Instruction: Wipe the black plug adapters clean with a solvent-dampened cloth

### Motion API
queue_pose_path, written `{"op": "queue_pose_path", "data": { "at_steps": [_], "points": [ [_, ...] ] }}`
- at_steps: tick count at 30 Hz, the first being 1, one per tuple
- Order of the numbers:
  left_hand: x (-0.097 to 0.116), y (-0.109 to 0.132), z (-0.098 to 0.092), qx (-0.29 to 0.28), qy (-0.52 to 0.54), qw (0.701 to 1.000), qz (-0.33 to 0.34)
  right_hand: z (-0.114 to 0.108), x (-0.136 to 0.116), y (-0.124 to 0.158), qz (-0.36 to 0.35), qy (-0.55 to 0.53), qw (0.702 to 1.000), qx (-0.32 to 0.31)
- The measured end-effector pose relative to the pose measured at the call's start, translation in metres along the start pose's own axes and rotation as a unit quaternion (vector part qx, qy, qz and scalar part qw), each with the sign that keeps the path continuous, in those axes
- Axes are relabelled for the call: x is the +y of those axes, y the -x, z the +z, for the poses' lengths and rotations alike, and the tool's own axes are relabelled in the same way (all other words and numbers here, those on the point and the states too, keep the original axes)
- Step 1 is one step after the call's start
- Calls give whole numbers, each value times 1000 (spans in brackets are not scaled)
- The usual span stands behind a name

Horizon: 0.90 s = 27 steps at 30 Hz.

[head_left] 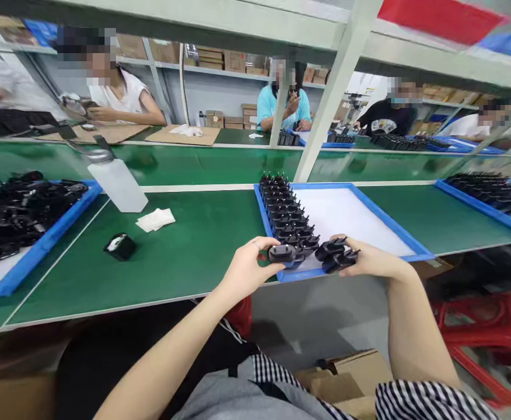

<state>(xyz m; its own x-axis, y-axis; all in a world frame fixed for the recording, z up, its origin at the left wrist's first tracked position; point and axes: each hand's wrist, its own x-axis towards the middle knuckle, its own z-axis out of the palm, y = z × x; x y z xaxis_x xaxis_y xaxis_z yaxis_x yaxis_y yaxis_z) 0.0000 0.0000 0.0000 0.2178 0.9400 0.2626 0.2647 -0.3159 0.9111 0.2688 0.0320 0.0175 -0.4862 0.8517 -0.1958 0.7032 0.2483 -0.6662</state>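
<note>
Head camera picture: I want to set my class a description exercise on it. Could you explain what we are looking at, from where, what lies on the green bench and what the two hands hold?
The picture comes from a camera worn on a person's head, looking forward and down at their own bare arms. The left hand holds a single black plastic plug adapter. The right hand holds a small cluster of black plug parts. Both are at the near edge of a blue-rimmed white tray, where similar black plugs stand in neat rows. On the green workbench also lie a translucent white plastic bottle, a folded white cloth and a small black block. Other people sit working across the bench.
</note>
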Motion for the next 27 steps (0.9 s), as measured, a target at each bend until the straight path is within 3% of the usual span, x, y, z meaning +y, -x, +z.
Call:
{"op": "queue_pose_path", "data": {
  "at_steps": [5, 10, 14, 20, 23, 25, 27],
  "points": [
    [-8, -5, 0, 33, 33, 998, -35, 27, -11, -7, -76, 41, 994, 66],
    [-4, -8, 2, 50, 84, 993, -65, 44, -6, 2, -43, -6, 991, 123],
    [-2, -23, 0, 72, 127, 987, -73, 41, -10, 5, -14, 12, 995, 94],
    [-7, -75, -25, 161, 119, 980, -6, 3, -16, 6, -32, 8, 999, 14],
    [-9, -110, -37, 184, 121, 975, 20, -33, 2, -16, -25, -21, 993, 114],
    [-9, -139, -38, 191, 115, 974, 42, -55, 16, -51, 18, -36, 978, 203],
    [-8, -169, -31, 193, 82, 976, 58, -71, 26, -97, 61, -46, 967, 243]
  ]
}}
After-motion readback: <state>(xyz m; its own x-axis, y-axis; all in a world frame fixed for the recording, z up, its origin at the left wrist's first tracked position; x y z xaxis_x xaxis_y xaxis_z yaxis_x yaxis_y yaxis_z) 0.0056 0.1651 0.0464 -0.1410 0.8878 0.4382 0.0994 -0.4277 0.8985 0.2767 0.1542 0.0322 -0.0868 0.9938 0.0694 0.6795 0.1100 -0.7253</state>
